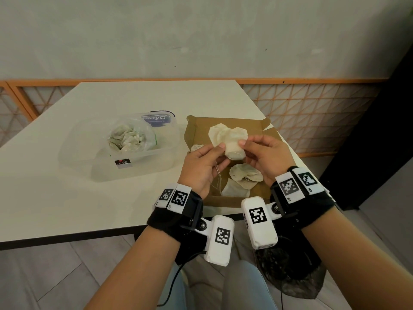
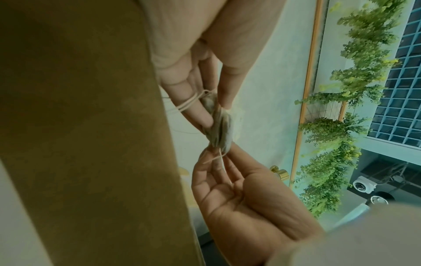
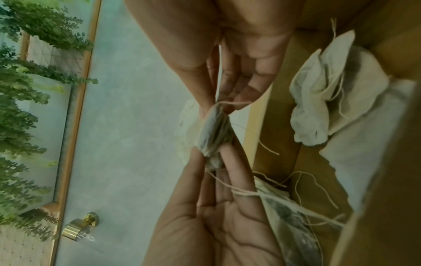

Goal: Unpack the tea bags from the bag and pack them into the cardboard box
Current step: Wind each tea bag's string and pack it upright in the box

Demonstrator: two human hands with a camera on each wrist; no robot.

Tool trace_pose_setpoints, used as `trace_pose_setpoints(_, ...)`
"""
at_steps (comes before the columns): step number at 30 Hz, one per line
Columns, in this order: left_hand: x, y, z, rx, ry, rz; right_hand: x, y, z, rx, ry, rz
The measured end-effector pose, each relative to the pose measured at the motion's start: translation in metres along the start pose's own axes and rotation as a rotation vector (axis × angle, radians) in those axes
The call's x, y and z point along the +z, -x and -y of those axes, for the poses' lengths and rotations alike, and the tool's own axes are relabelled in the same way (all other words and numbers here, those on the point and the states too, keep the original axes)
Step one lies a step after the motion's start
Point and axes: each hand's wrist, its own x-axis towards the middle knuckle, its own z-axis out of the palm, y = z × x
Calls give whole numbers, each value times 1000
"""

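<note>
Both hands hold one bunch of pale tea bags [image 1: 232, 142] above the open cardboard box [image 1: 196, 133]. My left hand [image 1: 220, 148] pinches the bunch's left edge, with strings trailing across its fingers. The right hand [image 1: 242, 144] pinches the right edge. In the left wrist view the left hand [image 2: 216, 115] and right hand [image 2: 214, 153] meet at the bunch [image 2: 221, 129]. The right wrist view shows the right hand [image 3: 218, 106], the left hand [image 3: 212, 153] and the bunch [image 3: 215, 133]. More tea bags [image 1: 243, 175] [image 3: 330, 90] lie in the box. A clear plastic bag [image 1: 129, 137] at the left holds several others.
The plastic bag sits inside a clear plastic container [image 1: 156, 162] on the white table [image 1: 67, 175], with a blue-labelled lid [image 1: 156, 118] behind it. The box lies near the table's right and front edges. A dark bag [image 1: 290, 276] sits on the floor under the right arm.
</note>
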Motion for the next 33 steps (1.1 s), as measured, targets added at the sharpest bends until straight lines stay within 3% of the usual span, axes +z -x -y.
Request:
trace_pose_setpoints(6,2,0,0,-8,-19,-38,-3,5,3,-19,-35,34)
trace_pose_setpoints(14,4,2,2,-7,-155,-64,-11,4,10,-177,288,132)
trace_pose_setpoints(23,5,2,2,171,-456,-82,-19,13,18,-185,267,307)
trace_pose_setpoints(27,6,10,-5,185,-400,5,-12,15,13,-161,271,284)
trace_pose_setpoints(33,2,17,-11,59,-293,20,3,16,7,-209,284,196)
